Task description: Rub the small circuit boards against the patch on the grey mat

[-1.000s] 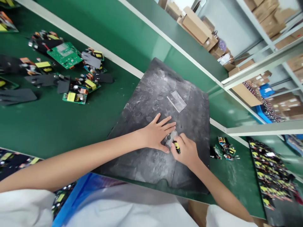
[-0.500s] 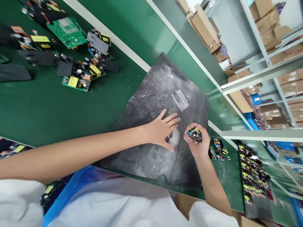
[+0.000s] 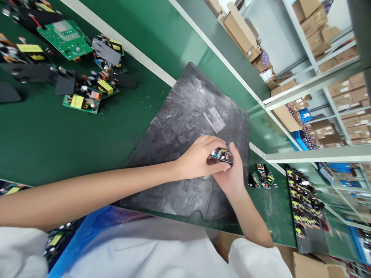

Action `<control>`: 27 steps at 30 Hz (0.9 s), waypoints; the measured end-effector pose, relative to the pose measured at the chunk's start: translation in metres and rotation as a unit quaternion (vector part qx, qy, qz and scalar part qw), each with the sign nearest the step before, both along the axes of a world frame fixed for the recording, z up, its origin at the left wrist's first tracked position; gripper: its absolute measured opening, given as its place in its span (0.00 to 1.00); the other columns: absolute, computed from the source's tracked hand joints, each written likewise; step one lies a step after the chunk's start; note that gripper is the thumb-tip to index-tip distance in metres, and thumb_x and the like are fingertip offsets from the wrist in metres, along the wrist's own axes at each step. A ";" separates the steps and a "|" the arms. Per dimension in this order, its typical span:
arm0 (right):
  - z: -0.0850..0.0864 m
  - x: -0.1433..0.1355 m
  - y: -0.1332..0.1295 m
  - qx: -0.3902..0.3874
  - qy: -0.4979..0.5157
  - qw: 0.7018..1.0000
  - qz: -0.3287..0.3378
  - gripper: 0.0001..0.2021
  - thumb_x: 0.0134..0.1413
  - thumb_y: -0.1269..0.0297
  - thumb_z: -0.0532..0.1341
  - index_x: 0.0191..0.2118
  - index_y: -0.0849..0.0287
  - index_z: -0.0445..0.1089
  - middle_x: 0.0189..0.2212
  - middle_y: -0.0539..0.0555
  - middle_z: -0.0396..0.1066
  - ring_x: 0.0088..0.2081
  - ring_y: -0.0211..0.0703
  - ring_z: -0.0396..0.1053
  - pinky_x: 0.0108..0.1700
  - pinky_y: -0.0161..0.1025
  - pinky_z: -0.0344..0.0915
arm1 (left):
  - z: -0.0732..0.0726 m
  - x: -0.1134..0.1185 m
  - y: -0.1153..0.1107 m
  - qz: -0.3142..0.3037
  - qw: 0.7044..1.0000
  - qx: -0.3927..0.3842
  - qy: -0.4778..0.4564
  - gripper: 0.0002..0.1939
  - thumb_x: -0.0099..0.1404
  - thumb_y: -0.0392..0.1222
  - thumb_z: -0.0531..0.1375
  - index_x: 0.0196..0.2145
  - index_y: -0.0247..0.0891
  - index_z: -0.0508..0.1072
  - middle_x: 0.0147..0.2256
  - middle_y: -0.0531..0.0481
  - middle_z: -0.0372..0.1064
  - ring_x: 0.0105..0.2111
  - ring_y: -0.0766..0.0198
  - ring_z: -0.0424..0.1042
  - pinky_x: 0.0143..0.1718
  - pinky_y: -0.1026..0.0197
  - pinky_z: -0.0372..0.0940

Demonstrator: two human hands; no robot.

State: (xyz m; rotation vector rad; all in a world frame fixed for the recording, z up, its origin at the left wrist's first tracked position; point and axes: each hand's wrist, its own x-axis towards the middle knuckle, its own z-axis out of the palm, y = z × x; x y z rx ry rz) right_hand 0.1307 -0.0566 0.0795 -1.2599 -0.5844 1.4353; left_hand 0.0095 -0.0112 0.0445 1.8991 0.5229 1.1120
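Note:
A small circuit board (image 3: 222,155) crowded with electronic parts is held just above the black mat (image 3: 174,195). My left hand (image 3: 199,157) reaches over from the left, its fingers and thumb closed round the board's near side. From the right, my right hand (image 3: 232,172) cups the same board, thumb up along its edge and palm below. Some fingertips of both hands are hidden behind the board. Farther up the mat lies a flat clear plastic piece (image 3: 215,119), apart from both hands.
Several circuit boards with yellow-taped parts (image 3: 81,102) lie on the green bench (image 3: 95,143) at the left. A small cluster of boards (image 3: 264,175) sits right of the mat, with a tray of many more (image 3: 305,200) beyond. Shelves of cardboard boxes (image 3: 315,31) stand behind.
My left hand, spread over the mat before, has closed on the circuit board. My right hand has brought the board leftward to meet it. The whole view has shifted slightly.

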 end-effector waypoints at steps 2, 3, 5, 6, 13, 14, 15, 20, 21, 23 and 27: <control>0.003 -0.001 -0.002 -0.008 0.011 1.000 0.023 0.18 0.50 0.45 0.63 0.37 0.56 0.67 0.34 0.51 0.67 0.38 0.49 0.68 0.31 0.40 0.69 | 0.001 -0.001 0.001 0.010 1.000 0.001 -0.015 0.18 0.59 0.51 0.58 0.44 0.39 0.68 0.46 0.47 0.69 0.48 0.61 0.65 0.53 0.54 0.56; 0.005 -0.001 -0.004 -0.014 0.013 0.999 0.037 0.19 0.50 0.44 0.63 0.37 0.56 0.67 0.34 0.52 0.68 0.37 0.49 0.68 0.30 0.40 0.69 | 0.001 -0.001 0.002 0.019 1.000 0.005 -0.018 0.17 0.59 0.51 0.58 0.42 0.39 0.69 0.45 0.48 0.69 0.48 0.61 0.65 0.52 0.54 0.56; 0.006 -0.002 -0.006 -0.023 0.014 0.998 0.060 0.20 0.49 0.44 0.64 0.35 0.57 0.67 0.33 0.52 0.68 0.34 0.48 0.68 0.26 0.38 0.67 | 0.000 -0.001 0.003 0.037 0.999 0.018 -0.017 0.15 0.59 0.51 0.58 0.39 0.38 0.71 0.44 0.48 0.70 0.46 0.62 0.66 0.52 0.55 0.56; 0.007 -0.002 -0.007 -0.026 0.019 0.997 0.066 0.20 0.49 0.44 0.64 0.34 0.57 0.67 0.33 0.52 0.68 0.32 0.47 0.68 0.25 0.37 0.66 | 0.000 -0.001 0.004 0.045 0.999 0.025 -0.015 0.15 0.59 0.51 0.57 0.38 0.38 0.71 0.43 0.48 0.70 0.46 0.62 0.66 0.51 0.55 0.56; 0.008 -0.007 -0.007 -0.049 0.090 0.994 0.037 0.18 0.45 0.49 0.69 0.32 0.58 0.70 0.28 0.50 0.68 0.30 0.43 0.67 0.25 0.33 0.65 | 0.002 -0.002 0.004 0.075 0.995 0.073 -0.001 0.15 0.59 0.54 0.58 0.33 0.38 0.71 0.39 0.51 0.70 0.43 0.64 0.65 0.53 0.54 0.54; 0.009 -0.007 -0.006 -0.049 0.098 0.993 0.037 0.16 0.44 0.51 0.70 0.31 0.58 0.70 0.27 0.49 0.68 0.28 0.42 0.66 0.24 0.32 0.64 | 0.002 -0.002 0.003 0.080 0.994 0.079 0.004 0.15 0.58 0.54 0.58 0.33 0.39 0.70 0.39 0.52 0.70 0.43 0.64 0.65 0.55 0.54 0.52; 0.010 -0.007 -0.006 -0.047 0.102 0.993 0.039 0.14 0.44 0.54 0.70 0.30 0.58 0.70 0.25 0.49 0.67 0.26 0.41 0.65 0.22 0.32 0.63 | 0.002 -0.002 0.003 0.086 0.993 0.085 0.009 0.15 0.58 0.54 0.59 0.32 0.39 0.69 0.39 0.52 0.70 0.43 0.64 0.65 0.56 0.53 0.51; 0.009 -0.006 -0.003 -0.026 0.085 0.994 0.059 0.11 0.42 0.58 0.69 0.25 0.59 0.70 0.20 0.47 0.65 0.19 0.38 0.60 0.15 0.31 0.57 | -0.001 -0.002 0.002 0.105 0.984 0.143 0.032 0.16 0.59 0.55 0.57 0.33 0.38 0.69 0.40 0.50 0.69 0.45 0.63 0.64 0.61 0.50 0.47; 0.007 -0.004 -0.002 -0.025 0.081 0.995 0.057 0.12 0.41 0.58 0.69 0.26 0.59 0.70 0.20 0.47 0.65 0.19 0.38 0.60 0.15 0.30 0.56 | -0.002 -0.002 0.003 0.110 0.981 0.153 0.037 0.16 0.59 0.55 0.56 0.34 0.38 0.70 0.41 0.50 0.69 0.46 0.62 0.64 0.61 0.49 0.47; 0.003 -0.002 -0.001 -0.022 0.071 0.996 0.043 0.12 0.41 0.58 0.70 0.26 0.59 0.70 0.20 0.47 0.65 0.19 0.38 0.59 0.14 0.30 0.55 | -0.005 -0.001 0.003 0.115 0.979 0.164 0.045 0.17 0.60 0.55 0.55 0.35 0.38 0.70 0.42 0.49 0.69 0.46 0.62 0.64 0.60 0.49 0.49; -0.002 0.002 -0.002 -0.005 0.050 0.999 0.009 0.11 0.43 0.59 0.69 0.31 0.59 0.71 0.24 0.47 0.67 0.25 0.39 0.65 0.20 0.30 0.63 | -0.006 -0.002 0.004 0.104 0.977 0.184 0.034 0.20 0.60 0.57 0.55 0.38 0.37 0.70 0.42 0.47 0.69 0.45 0.61 0.64 0.58 0.49 0.52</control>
